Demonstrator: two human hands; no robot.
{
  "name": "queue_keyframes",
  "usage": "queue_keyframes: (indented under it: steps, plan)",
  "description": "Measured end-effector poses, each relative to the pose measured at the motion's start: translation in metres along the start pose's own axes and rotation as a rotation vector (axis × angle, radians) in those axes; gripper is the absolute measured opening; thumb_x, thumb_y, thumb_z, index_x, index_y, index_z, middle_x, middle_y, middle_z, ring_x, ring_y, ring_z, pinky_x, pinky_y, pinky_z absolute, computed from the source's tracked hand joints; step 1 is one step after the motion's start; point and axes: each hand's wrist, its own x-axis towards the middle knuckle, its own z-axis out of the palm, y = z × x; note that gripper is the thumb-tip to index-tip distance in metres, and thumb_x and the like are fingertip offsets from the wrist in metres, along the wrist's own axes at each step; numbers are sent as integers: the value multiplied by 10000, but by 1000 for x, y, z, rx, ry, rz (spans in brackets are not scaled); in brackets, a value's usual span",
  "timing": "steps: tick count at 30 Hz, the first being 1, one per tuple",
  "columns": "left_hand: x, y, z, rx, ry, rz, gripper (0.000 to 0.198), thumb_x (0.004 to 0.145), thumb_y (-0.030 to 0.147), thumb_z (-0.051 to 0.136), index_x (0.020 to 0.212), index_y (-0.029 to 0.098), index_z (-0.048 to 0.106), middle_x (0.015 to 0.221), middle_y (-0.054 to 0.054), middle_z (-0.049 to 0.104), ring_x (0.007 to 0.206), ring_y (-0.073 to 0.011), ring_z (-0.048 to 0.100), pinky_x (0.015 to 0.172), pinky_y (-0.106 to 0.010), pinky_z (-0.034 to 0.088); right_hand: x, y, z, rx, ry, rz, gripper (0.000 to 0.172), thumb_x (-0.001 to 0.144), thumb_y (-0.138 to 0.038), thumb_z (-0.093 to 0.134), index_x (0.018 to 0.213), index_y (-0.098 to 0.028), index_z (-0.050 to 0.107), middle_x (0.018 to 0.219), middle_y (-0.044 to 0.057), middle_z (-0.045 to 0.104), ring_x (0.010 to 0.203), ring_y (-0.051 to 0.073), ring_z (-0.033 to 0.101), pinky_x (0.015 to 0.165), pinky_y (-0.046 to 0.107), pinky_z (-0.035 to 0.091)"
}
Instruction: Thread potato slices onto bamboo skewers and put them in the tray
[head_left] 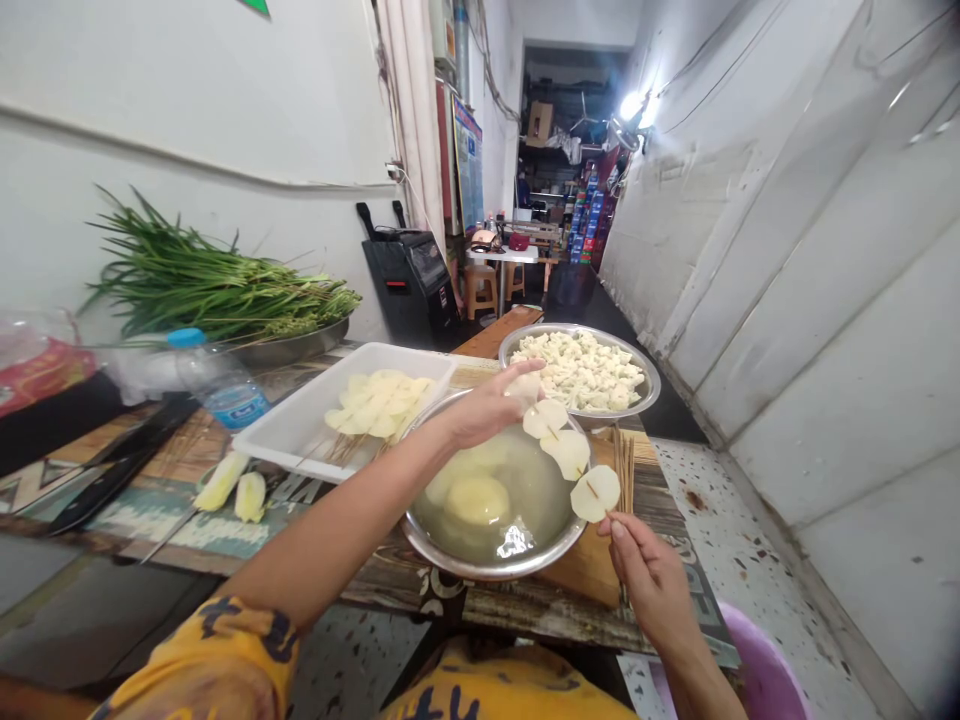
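In the middle of the frame, the left hand (487, 405) is closed on the top end of a row of potato slices (570, 452). The slices sit on a thin stick (608, 514). At the lower right, the right hand (646, 575) pinches the bottom end of the stick with its fingertips. The stick hangs over the right side of a shiny bowl (450, 560) of cloudy water, and more potato is in the water. Left of the bowl is a white tray (285, 425) holding slices already on sticks. Behind the bowl is a metal bowl of cauliflower (651, 385). Spare sticks (624, 462) lie on the tabletop (517, 605) just right of the bowl. Green chives (217, 285) are at the upper left.
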Motion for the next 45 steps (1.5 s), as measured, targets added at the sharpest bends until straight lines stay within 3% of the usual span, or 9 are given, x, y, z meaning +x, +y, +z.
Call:
queue_keyframes:
  steps: [4, 9, 15, 19, 22, 28, 35, 41, 45]
  plan:
    - [1, 0, -2, -31, -4, -15, 733, 572, 51, 611, 1263, 218, 434, 881, -30, 580, 772, -125, 572, 727, -260, 417, 1, -6, 0, -240, 46, -124, 279, 882, -392, 434, 879, -172, 605, 501, -42, 395, 432, 122, 358, 409, 225, 267]
    - [0, 1, -3, -23, -15, -18, 644, 596, 77, 635, 1204, 215, 473, 856, -22, 584, 763, -120, 570, 717, -255, 417, 1, -9, -1, -281, 43, -160, 281, 875, -390, 439, 850, -175, 618, 573, -10, 490, 454, 123, 385, 449, 233, 308]
    - [2, -1, -5, -3, -11, -3, 556, 588, 67, 607, 1119, 208, 523, 834, -8, 577, 738, -108, 556, 691, -237, 418, 5, 4, -2, -3, -64, -2, 281, 899, -403, 414, 939, -170, 567, 503, -76, 273, 429, 101, 248, 415, 224, 188]
    - [4, -1, -6, -66, -22, -27, 577, 586, 53, 602, 1131, 212, 504, 859, -18, 595, 775, -120, 575, 707, -249, 432, 8, 7, -2, -94, -28, -33, 271, 892, -400, 434, 925, -167, 569, 520, -68, 314, 445, 100, 278, 427, 220, 221]
    - [5, -1, -5, -86, 54, -41, 571, 614, 93, 615, 1158, 200, 480, 887, -48, 615, 811, -145, 589, 718, -279, 450, 8, 2, -1, -183, -11, -75, 264, 895, -380, 430, 911, -164, 581, 524, -56, 361, 449, 107, 331, 435, 219, 273]
    - [9, -2, -7, 162, 242, 69, 468, 602, 164, 674, 1053, 165, 550, 908, -53, 637, 789, -152, 594, 728, -293, 458, 8, -9, -4, -393, 40, -246, 259, 896, -326, 419, 867, -180, 630, 722, 34, 647, 632, 170, 593, 579, 242, 459]
    - [9, -6, -11, 484, 276, 113, 267, 610, 235, 676, 854, 142, 621, 792, -29, 636, 739, -152, 581, 684, -256, 441, 8, -2, -5, -476, 49, -383, 257, 903, -264, 412, 954, -178, 649, 862, 83, 711, 785, 212, 670, 671, 277, 514]
    - [6, -2, -12, 289, 296, 12, 625, 612, 317, 717, 1181, 215, 480, 980, -71, 628, 821, -169, 588, 680, -281, 451, 8, -8, -4, -450, 63, -317, 261, 905, -287, 407, 922, -176, 642, 827, 70, 695, 750, 196, 650, 649, 257, 493]
    - [3, 2, -16, 376, 244, -33, 459, 622, 326, 706, 1031, 151, 593, 974, -97, 634, 805, -164, 582, 627, -242, 423, 8, -10, -5, -407, 77, -237, 266, 893, -341, 422, 895, -184, 637, 692, 26, 634, 587, 168, 581, 556, 240, 449]
